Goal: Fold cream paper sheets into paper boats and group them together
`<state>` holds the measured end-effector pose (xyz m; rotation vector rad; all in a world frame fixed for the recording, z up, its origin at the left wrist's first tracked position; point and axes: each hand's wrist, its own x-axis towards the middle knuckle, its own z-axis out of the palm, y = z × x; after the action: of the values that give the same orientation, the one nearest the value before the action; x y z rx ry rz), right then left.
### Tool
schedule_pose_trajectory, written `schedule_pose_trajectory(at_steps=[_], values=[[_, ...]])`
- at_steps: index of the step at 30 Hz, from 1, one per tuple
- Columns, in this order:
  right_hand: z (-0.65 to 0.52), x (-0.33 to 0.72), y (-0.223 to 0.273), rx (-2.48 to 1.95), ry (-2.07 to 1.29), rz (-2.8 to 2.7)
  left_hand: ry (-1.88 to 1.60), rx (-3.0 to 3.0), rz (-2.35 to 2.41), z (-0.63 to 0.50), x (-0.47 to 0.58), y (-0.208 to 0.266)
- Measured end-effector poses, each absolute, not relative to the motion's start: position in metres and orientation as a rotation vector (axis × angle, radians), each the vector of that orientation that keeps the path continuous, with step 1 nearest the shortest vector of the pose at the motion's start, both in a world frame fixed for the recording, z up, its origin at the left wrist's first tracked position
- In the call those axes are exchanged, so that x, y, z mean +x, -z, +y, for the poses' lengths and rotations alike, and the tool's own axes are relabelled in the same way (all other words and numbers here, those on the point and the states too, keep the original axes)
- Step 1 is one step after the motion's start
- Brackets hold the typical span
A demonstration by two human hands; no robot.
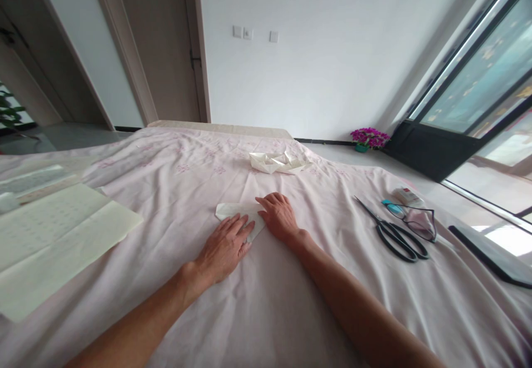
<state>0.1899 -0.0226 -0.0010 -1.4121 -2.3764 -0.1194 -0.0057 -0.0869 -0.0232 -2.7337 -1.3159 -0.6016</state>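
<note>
A small piece of folded white paper [235, 210] lies on the pink cloth in front of me, partly covered by both hands. My left hand [224, 246] rests flat on its near left part, fingers stretched out and slightly apart. At the paper's right end, my right hand [280, 215] has curled fingers, with the edge between thumb and forefinger; the other fingertips are partly hidden. Beyond the hands sits a folded paper boat shape [278, 163] with several pointed peaks.
Large pale sheets of paper [70, 229] lie at the left. To the right are black-handled scissors [393, 232], eyeglasses [419, 224], a small white pack [407, 196] and a dark flat object [490, 257]. The tablecloth [174, 235] is wrinkled. Purple flowers [369, 137] stand near the wall.
</note>
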Motion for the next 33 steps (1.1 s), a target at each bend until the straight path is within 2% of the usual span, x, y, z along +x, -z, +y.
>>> schedule_pose_trajectory(at_steps=[25,33], values=[[-0.033,0.192,-0.002,-1.223,0.166,-2.602,0.668,-2.617,-1.357,-0.091,-0.008,0.007],[-0.046,0.192,-0.008,-1.247,0.213,-2.667,0.575,-2.638,-1.384,-0.074,-0.015,0.026]])
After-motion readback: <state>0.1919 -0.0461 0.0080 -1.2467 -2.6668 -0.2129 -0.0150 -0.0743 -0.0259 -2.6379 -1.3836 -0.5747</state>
